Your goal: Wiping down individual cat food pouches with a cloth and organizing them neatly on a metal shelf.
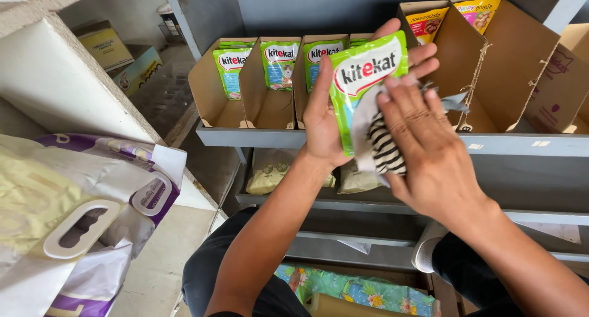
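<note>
In front of the shelf (392, 144), a green pouch (363, 77) is gripped by the left hand (331, 117) and is being wiped with a striped cloth (383, 148) pressed under the right hand (423, 151).

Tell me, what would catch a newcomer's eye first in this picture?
Probably the bright green pouch, held up at centre by the left hand, while the right hand presses a striped cloth against it. Behind, more green pouches stand in open cardboard boxes on a grey shelf. A large purple-and-white bag lies at lower left.
</note>
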